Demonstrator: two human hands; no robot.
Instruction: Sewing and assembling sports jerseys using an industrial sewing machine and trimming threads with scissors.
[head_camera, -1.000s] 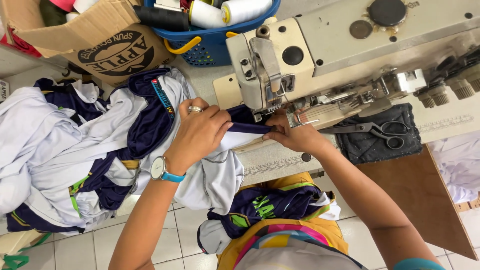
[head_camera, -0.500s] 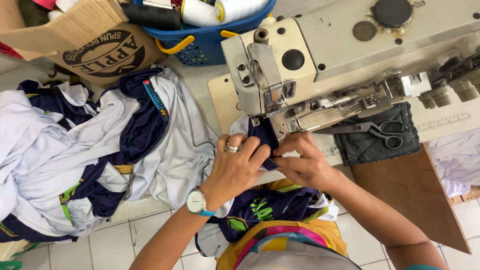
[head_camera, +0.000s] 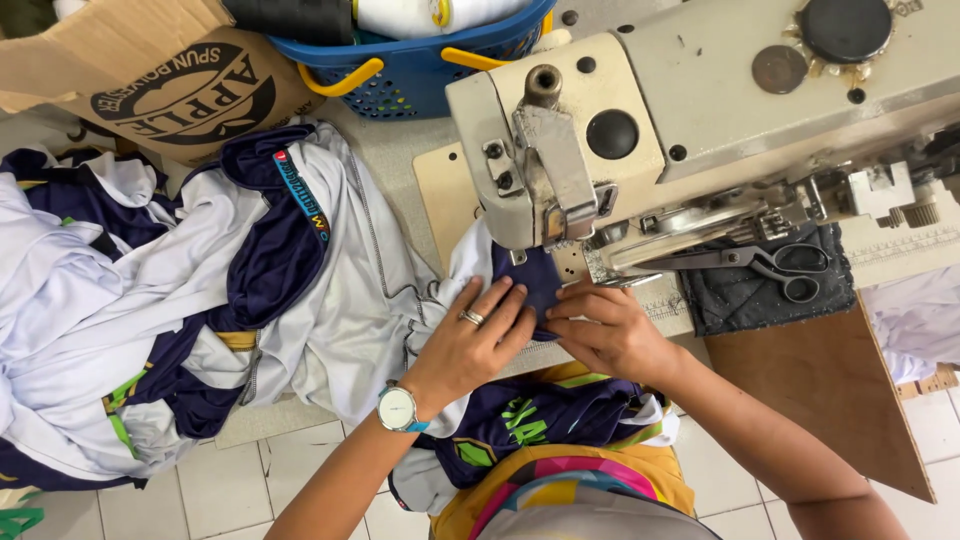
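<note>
While both hands press cloth at the needle, the scene reads as follows.

Left hand: the left hand (head_camera: 478, 340), ring and wristwatch (head_camera: 399, 409) showing, lies flat with fingers spread on the navy fabric piece (head_camera: 527, 283); a second ago it was further left, lifting cloth from the heap.

Right hand: the right hand (head_camera: 605, 330) presses fingertips down on the same piece from the right, gripping nothing; it has held near this spot throughout.

Work piece: navy fabric now sits under the presser foot (head_camera: 565, 262) of the industrial sewing machine (head_camera: 700, 110), its edge brought in and flattened, so feeding appears ready to start.

Surroundings: a heap of white and navy jerseys (head_camera: 150, 300) lies left; scissors (head_camera: 770, 262) rest on a dark pad right; a blue basket of thread cones (head_camera: 420, 60) and a cardboard box (head_camera: 150, 70) stand far left.
</note>
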